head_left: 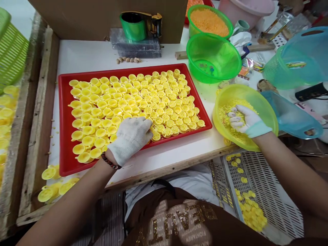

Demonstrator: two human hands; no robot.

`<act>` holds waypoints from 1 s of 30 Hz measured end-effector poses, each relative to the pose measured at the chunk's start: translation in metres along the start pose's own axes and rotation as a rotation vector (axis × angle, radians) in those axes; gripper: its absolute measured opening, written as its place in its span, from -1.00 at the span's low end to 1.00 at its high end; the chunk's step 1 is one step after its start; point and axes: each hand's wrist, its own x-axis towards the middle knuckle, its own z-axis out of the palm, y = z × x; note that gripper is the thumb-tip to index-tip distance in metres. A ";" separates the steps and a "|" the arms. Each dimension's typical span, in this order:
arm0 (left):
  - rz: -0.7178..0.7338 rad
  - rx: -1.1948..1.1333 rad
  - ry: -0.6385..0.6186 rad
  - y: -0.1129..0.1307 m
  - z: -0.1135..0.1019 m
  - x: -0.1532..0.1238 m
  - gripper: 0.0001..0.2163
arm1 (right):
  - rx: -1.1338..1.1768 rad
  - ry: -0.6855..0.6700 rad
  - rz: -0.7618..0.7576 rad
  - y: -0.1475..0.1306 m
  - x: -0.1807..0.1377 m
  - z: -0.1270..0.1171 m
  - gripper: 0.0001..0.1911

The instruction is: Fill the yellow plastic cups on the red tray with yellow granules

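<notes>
A red tray (pixel 64 136) holds rows of small yellow toy cups (pixel 96 112). The cups on its right side have yellow bits inside; many on the left look unfilled. My left hand (pixel 133 135), in a white knitted glove, rests over cups at the tray's near edge, fingers curled down. Its fingertips are hidden, so what they grip cannot be seen. My right hand (pixel 244 119), gloved too, is inside a translucent yellow bowl (pixel 266 106), fingers curled in yellow granules (pixel 238 136).
Behind the tray are a green tape dispenser (pixel 133 27) and several peanuts (pixel 128 59). A green bowl (pixel 212 65), a bowl of orange granules (pixel 208 22) and a blue scoop (pixel 284 112) stand right. Loose cups (pixel 51 191) lie front left. A crate (pixel 276 191) below holds yellow pieces.
</notes>
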 end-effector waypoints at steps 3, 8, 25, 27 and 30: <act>-0.030 -0.070 0.055 -0.007 -0.003 -0.006 -0.85 | 0.048 -0.048 -0.080 -0.012 -0.016 0.019 -0.54; -0.156 -0.333 0.147 -0.022 -0.006 -0.040 -0.85 | 0.123 -0.129 -0.196 -0.023 -0.045 0.086 -0.47; 0.086 -0.560 0.472 0.019 0.022 -0.068 -0.87 | 0.264 -0.533 -0.338 0.053 0.022 0.289 -0.45; 0.269 -0.616 0.368 0.040 0.019 -0.068 -0.85 | 0.255 -0.509 -0.361 0.055 0.026 0.290 -0.44; 0.511 -0.608 0.186 0.072 0.018 -0.061 -0.79 | 0.246 -0.478 -0.364 0.051 0.029 0.287 -0.43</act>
